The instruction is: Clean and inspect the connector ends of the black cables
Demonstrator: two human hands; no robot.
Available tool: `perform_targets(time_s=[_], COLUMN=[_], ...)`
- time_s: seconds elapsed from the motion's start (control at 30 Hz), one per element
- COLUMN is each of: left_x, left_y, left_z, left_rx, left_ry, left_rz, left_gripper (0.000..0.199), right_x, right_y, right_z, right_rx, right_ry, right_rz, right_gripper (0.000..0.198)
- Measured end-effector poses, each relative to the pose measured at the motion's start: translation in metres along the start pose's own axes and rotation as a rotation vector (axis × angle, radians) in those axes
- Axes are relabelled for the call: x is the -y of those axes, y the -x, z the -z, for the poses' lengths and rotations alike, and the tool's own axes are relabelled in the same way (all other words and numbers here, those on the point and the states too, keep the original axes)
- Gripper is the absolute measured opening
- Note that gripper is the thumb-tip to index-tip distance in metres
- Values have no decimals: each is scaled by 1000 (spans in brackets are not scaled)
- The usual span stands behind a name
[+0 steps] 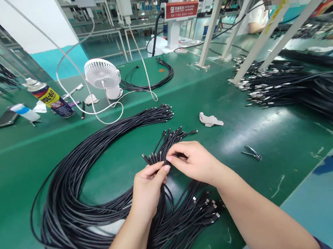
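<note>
My left hand (149, 183) pinches a black cable near its connector end, thumb on top. Close against it, my right hand (191, 159) has thumb and fingertips closed on the same cable's end; the connector is mostly covered by the fingers. A bunch of black cables (64, 198) curves in a wide loop on the green table (244, 187). Small connector tips (165, 110) lie at the loop's far end, others (170, 136) just beyond my hands, and larger metal plugs (213, 210) below my right wrist.
A nail clipper (252, 153) and a crumpled white scrap (210, 120) lie to the right. Beyond stand a white fan (103, 77) and a spray can (50, 99). More cables (294, 91) pile up at right, by table legs (246, 60). A person (258, 18) sits far right.
</note>
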State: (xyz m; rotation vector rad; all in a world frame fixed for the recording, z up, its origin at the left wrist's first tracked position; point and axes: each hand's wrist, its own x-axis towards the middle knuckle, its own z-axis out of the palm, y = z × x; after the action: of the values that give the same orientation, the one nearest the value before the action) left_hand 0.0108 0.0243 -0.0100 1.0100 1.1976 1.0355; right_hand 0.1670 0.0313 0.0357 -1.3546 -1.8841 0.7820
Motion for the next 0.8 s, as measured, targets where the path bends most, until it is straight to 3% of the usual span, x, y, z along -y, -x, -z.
perform_targets(time_s=[0.33, 0.5, 0.6, 0.8], left_x=[-7, -11, -13, -11], left_y=[9, 16, 19, 19], left_z=[-3, -6, -7, -8], left_rx=[-64, -106, -112, -120], left_ry=[-214, -260, -301, -336], left_rz=[-241, -354, -433, -490], left_gripper=[12, 15, 16, 15], right_x=[-6, -3, 4, 1], right_y=[-2, -1, 0, -1], right_z=[15, 13, 12, 13], right_rx=[137, 267, 242, 143], right_ry=[-229, -437, -448, -391], right_rz=[-148, -325, -366, -305], right_gripper=[11, 9, 11, 14])
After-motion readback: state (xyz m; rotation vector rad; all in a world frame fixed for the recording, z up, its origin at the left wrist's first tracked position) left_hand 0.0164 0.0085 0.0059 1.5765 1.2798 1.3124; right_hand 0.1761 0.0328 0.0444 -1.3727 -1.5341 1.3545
